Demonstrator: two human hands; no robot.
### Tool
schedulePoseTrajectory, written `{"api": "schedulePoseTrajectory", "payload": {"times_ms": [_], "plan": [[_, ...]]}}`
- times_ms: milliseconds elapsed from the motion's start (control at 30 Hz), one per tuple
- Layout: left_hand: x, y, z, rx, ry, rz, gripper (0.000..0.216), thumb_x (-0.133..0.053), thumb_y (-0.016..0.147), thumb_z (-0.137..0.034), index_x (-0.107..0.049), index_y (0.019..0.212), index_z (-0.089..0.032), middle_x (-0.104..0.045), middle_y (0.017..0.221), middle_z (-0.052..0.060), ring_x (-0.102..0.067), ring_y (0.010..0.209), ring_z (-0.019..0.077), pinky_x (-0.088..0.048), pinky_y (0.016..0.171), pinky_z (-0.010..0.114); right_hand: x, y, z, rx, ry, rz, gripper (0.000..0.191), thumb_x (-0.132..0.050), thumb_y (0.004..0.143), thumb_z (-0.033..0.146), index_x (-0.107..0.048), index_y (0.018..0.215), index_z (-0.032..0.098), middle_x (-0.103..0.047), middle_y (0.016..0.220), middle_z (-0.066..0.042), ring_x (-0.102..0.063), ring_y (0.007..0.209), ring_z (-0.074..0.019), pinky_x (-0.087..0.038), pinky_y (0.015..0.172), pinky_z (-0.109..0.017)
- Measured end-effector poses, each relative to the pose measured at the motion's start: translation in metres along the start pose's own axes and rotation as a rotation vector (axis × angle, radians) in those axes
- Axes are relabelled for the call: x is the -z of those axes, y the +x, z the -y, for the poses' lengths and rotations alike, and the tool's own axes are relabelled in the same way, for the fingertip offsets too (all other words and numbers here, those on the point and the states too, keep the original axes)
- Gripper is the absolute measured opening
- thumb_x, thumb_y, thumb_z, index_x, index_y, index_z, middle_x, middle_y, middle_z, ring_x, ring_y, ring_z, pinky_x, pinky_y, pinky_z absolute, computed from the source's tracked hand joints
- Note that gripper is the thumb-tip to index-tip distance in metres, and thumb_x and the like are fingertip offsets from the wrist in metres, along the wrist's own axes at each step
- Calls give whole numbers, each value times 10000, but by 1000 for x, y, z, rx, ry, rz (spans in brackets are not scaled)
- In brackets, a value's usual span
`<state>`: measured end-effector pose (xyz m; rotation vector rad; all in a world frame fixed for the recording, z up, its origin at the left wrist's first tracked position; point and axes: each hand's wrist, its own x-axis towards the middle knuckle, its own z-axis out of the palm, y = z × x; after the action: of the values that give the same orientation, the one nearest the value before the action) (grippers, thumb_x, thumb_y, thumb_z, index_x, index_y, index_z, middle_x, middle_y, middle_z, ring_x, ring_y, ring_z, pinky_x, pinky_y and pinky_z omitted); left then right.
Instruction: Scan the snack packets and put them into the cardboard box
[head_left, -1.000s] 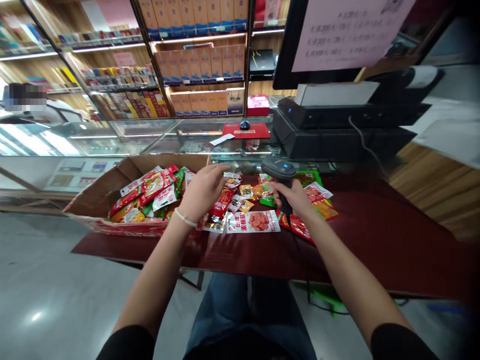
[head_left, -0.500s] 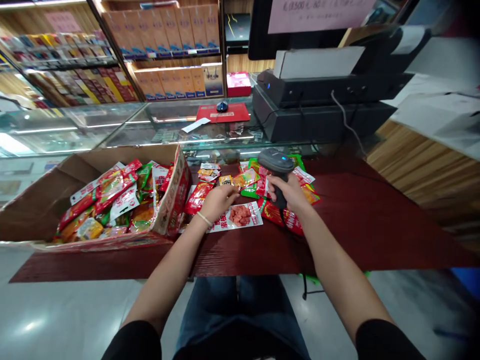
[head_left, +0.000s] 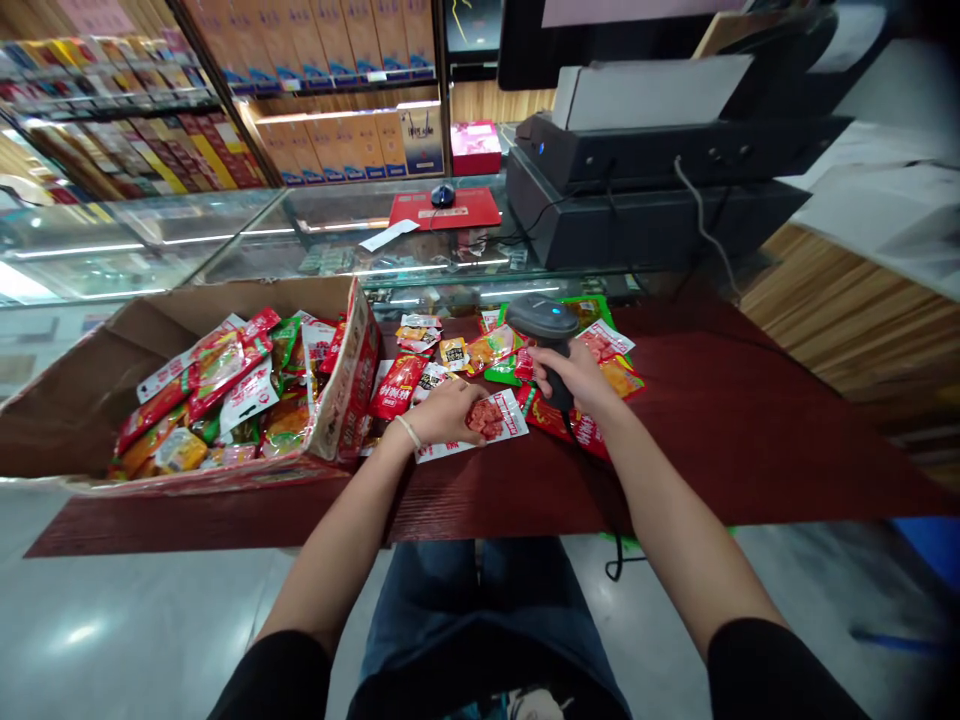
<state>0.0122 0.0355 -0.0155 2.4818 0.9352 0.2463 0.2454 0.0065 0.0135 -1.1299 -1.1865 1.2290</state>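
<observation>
Seen from your head camera, the worktop (head_left: 750,410) stretches across in front of you, dark red-brown with a fine grain, bare over most of its right half. Your left hand (head_left: 448,410) lies over a white packet (head_left: 500,416) near the front edge, touching it; you can't tell from here whether the fingers grip it. Your right hand (head_left: 579,378) is wrapped round the handle of a black scanner (head_left: 541,316), its head raised over other snack packets. The scanner's cord (head_left: 616,560) shows again below the front edge, ending in a loop near the floor (head_left: 172,610), which is pale and shiny.

To your left stands an open cardboard box (head_left: 67,410), part-filled with red, green and white packets (head_left: 225,375). A red packet (head_left: 400,385) lies just beside its right wall.

Beyond the worktop you face a glass display case (head_left: 247,240) with a red mat (head_left: 480,208), a dark mouse (head_left: 442,196) on the mat, and a white slip (head_left: 389,235) at the mat's near left corner. On the right sits a stack of black equipment (head_left: 645,225), topped by a white carton (head_left: 652,95). Lit shelves behind hold rows of tan boxes (head_left: 322,145), and a wood-grain panel (head_left: 862,310) closes off your right side.
</observation>
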Motion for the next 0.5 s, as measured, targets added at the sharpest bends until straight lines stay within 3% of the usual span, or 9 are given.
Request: {"api": "schedulePoseTrajectory", "payload": {"times_ms": [133, 267, 333, 500], "plan": [[-2, 2, -2, 13, 25, -62, 484, -830, 616, -390, -660, 1030, -206, -624, 1024, 100, -583, 992, 288, -461, 855, 358, 0, -1, 2, -2, 11, 10, 298, -720, 782, 434, -551, 706, 200, -505, 530, 53, -449, 379, -80, -341, 373, -214], [-4, 3, -5, 38, 89, -127, 587, -817, 651, -416, -624, 1165, -208, -601, 1081, 126, -567, 1041, 301, -466, 882, 380, -1, -1, 4, -14, 23, -11, 289, -725, 769, 434, -558, 738, 201, -509, 528, 56, -447, 373, -81, -345, 367, -210], [-5, 4, -8, 28, 121, -130, 554, -805, 674, -416, -627, 1146, -186, -618, 1059, 137, -587, 1012, 297, -475, 869, 375, -1, -1, 4, -30, 19, -21, 302, -728, 757, 445, -557, 727, 198, -517, 532, 52, -452, 372, -80, -351, 365, -206], [-8, 6, -27, 51, 277, -107, 191, -548, 893, -271, -650, 1010, -159, -679, 897, 156, -657, 874, 287, -488, 801, 380, -1, 0, 1, -13, 60, -37, 296, -742, 740, 430, -567, 753, 193, -515, 526, 60, -442, 357, -73, -351, 355, -196]]}}
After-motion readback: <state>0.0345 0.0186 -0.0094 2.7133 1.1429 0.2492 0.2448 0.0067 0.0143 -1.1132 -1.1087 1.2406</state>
